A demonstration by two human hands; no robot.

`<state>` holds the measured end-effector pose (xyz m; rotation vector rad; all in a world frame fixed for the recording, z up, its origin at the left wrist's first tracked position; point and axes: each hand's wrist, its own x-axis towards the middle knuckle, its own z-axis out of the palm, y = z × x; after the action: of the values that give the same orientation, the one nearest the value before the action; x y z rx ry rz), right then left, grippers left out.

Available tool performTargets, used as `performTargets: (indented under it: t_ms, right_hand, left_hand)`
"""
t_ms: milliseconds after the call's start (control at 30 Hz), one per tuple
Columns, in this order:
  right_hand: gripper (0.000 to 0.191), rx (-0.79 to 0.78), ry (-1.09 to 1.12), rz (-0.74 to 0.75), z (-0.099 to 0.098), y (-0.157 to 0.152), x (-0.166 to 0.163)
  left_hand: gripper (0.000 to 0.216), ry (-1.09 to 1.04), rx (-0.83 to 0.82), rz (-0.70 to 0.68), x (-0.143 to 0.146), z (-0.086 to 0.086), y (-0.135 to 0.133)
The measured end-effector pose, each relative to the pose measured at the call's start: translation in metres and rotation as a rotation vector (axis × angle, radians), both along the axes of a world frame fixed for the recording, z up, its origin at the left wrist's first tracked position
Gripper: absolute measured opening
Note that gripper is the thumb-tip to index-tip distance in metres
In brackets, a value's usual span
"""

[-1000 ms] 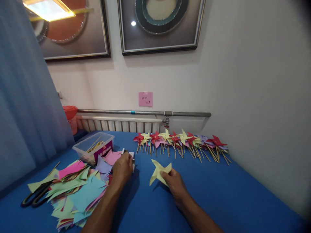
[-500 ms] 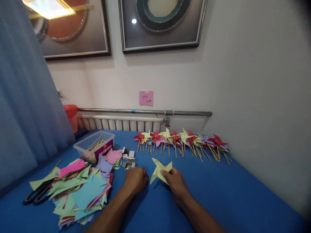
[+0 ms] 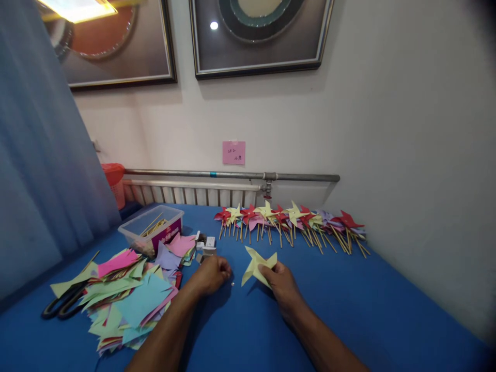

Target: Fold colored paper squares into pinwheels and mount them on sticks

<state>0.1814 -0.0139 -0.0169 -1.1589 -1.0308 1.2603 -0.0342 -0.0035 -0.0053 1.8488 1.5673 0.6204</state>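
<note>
Evidently the yellow paper pinwheel [image 3: 256, 266], its blades folded in, was at the assembling stage, not yet on a stick. It was held just above the blue table [image 3: 349, 315], tilted, with the right hand [image 3: 282, 288] pinching it, thumb on top near the middle. The left hand [image 3: 213, 275] was apart from the right, low over the cloth, its fingers curled together; whether they gripped anything, I could not tell. Just beside them lay a tiny pale thing [image 3: 233, 283], perhaps a pin, too small to make out.

Fastening the folded centre seemed to be the step in hand. As I judged it, the next move called for a fine pinch on a pin by the left hand while the right kept the folds from springing open.

Farther out, small boxes [image 3: 210, 241] stood open behind the left hand, near a heap of cut paper [image 3: 143, 302] and scissors [image 3: 65, 306]. A plastic tub [image 3: 176, 228] held sticks [image 3: 155, 227], and stick-mounted pinwheels [image 3: 294, 214] lay in a row along the back.
</note>
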Motion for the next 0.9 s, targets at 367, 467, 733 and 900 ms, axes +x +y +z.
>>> performTargets:
  t_ms: [367, 467, 733, 900]
  right_hand:
    - [0.038, 0.027, 0.012, 0.026, -0.007, 0.001, 0.001]
    - [0.038, 0.024, 0.029, 0.022, -0.003, -0.001, 0.000]
    - [0.040, 0.013, 0.014, 0.018, -0.001, -0.001, 0.000]
    - [0.038, 0.017, 0.010, 0.030, -0.004, 0.001, 0.000]
  left_hand:
    - [0.030, 0.187, 0.125, -0.247, 0.001, 0.008, -0.008]
    - [0.029, 0.225, 0.164, -0.262, 0.000, 0.008, -0.008]
    - [0.031, 0.291, 0.197, -0.302, 0.001, 0.011, -0.012]
    - [0.033, 0.362, 0.206, -0.290, 0.004, 0.012, -0.013]
